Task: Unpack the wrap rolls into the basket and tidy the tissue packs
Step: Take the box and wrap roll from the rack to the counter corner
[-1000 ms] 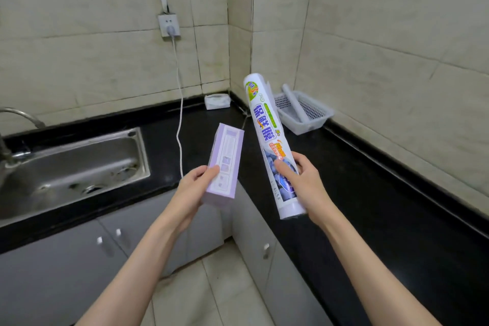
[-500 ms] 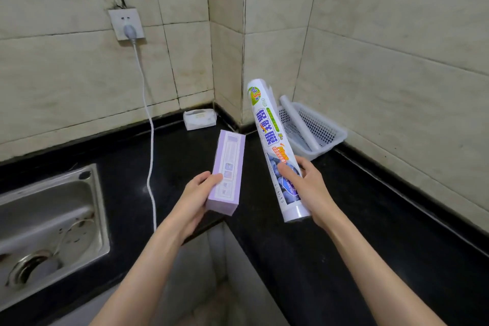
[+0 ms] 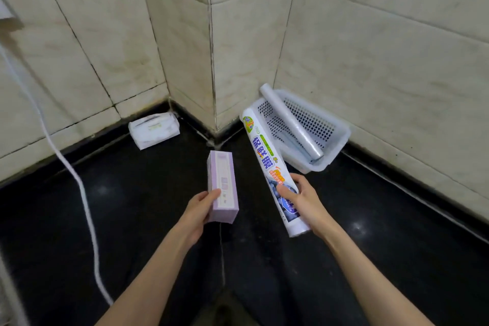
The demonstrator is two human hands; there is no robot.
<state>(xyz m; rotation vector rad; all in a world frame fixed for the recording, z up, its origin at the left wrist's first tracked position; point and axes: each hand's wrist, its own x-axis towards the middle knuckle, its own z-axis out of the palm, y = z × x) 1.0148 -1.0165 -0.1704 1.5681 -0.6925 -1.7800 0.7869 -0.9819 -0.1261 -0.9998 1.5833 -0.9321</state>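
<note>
Gripping a purple box [image 3: 222, 186] in the left hand [image 3: 199, 211], the right hand's [image 3: 304, 200] fingers clamp a wrap roll [image 3: 272, 169] near the basket [image 3: 312, 137].

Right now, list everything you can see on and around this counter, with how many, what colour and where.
Printed white wrap roll in its packaging: one, white with green and orange print, held in the right hand, top end over the basket's near rim.
Bare clear wrap roll: one, translucent grey, lying slantwise in the basket.
White perforated plastic basket: one, on the counter by the right wall.
Lilac box: one, held in the left hand.
White soft tissue pack: one, on the counter against the back wall.
White cable: one, trailing down the left wall onto the counter.
Black stone counter: one, in the tiled corner.
Hands: left, right, both bare.
</note>
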